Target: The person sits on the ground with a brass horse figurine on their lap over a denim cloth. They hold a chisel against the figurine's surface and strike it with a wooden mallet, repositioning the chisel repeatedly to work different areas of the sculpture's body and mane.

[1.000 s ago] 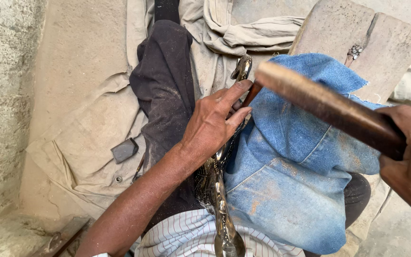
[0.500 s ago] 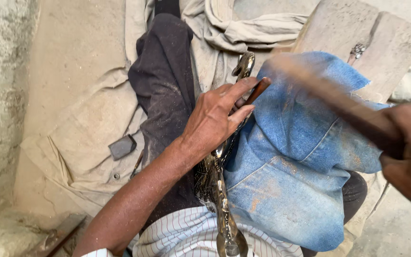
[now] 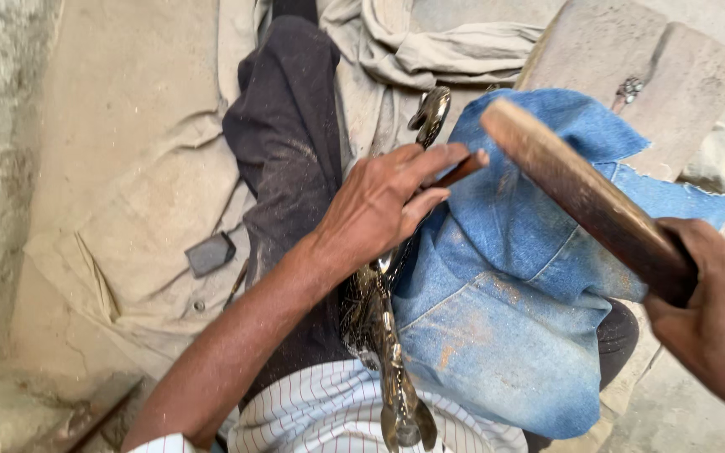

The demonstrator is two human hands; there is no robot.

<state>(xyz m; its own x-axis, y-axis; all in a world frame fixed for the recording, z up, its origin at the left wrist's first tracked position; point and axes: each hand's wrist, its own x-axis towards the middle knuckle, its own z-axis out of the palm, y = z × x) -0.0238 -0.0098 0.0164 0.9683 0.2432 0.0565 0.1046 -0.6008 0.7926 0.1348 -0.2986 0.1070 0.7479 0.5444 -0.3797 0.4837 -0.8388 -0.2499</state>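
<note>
The left hand (image 3: 379,205) is closed around a thin reddish-brown rod (image 3: 461,169), thumb and fingers pinching it so that its tip points out past the fingertips toward the blue denim cloth (image 3: 505,294). Just under this hand lies a long, ornate metal piece (image 3: 388,335), shiny and brass-coloured; it runs from the person's striped shirt (image 3: 329,415), below the wrist, up beneath the palm to a curved end (image 3: 431,113) just beyond the fingers. Whether the rod's tip touches the metal cannot be told.

The right hand (image 3: 715,319) is wrapped tight around the lower end of a wooden mallet (image 3: 581,193), a thick brown club that slants up and leftward, its upper end hanging just above and to the right of the left hand's fingertips, near the rod but apart from it.

The denim cloth lies between the two hands, draped over the lap, with rusty stains on its lower part. To the left of the left hand a dark grey cloth (image 3: 283,143) covers the other leg, and beyond it spreads a dusty beige cloth (image 3: 127,168) with a small dark square block (image 3: 210,253) resting on it, well apart from the forearm. Above the hands lies crumpled beige fabric (image 3: 430,46). Past the mallet's upper end a flat pale stone slab (image 3: 606,50) carries a small metal piece (image 3: 628,88).
</note>
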